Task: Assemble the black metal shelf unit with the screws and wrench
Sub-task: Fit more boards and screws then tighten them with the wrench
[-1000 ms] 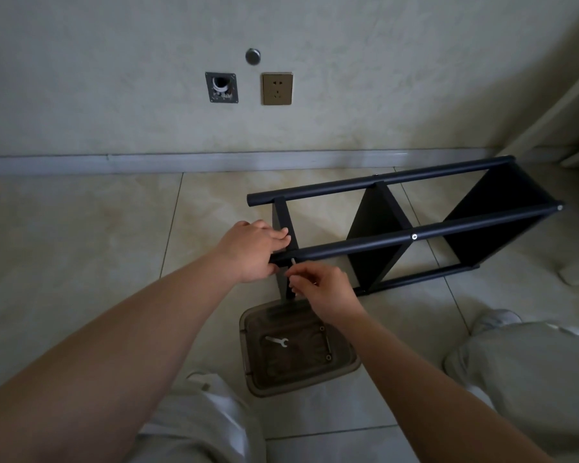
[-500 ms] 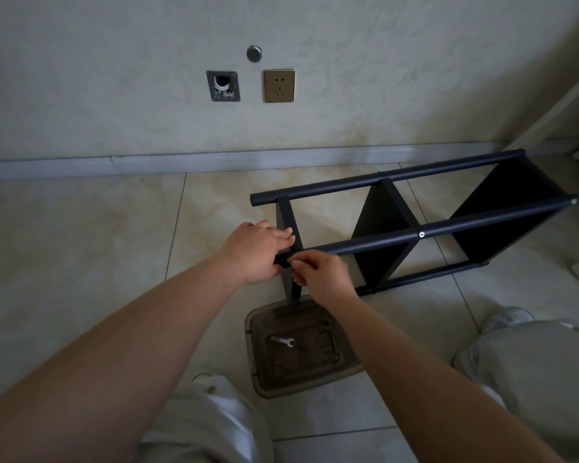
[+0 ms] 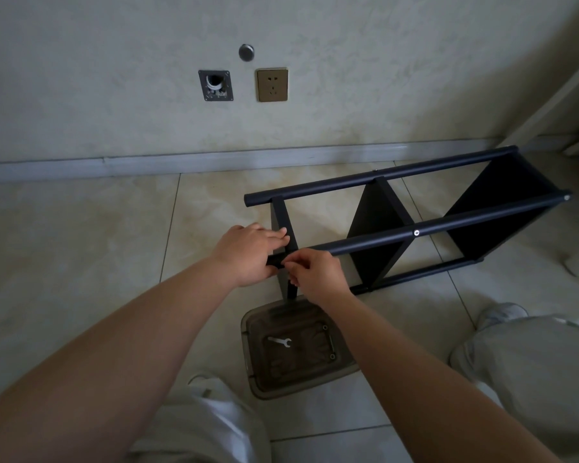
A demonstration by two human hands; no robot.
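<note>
The black metal shelf unit [image 3: 415, 225] lies on its side on the tiled floor, its tubes running from centre to upper right. My left hand [image 3: 251, 252] grips the near end of the front tube, where it meets the end panel. My right hand [image 3: 315, 272] is right beside it, fingertips pinched at the tube's joint; whatever it pinches is hidden by the fingers. A small silver wrench [image 3: 280, 341] lies in a clear brown plastic tray [image 3: 258, 379] just below my hands. A silver screw head [image 3: 416, 232] shows midway along the front tube.
The wall with a socket plate [image 3: 272, 84] and a baseboard runs behind the shelf. My knees in light trousers [image 3: 532, 369] flank the tray. A shoe [image 3: 502, 314] sits at the right. White furniture stands at the far right.
My right hand has moved up from below the tube to its joint, closing against my left hand. A small pale piece seen in its fingers a second ago is now hidden. The view shifted slightly.
</note>
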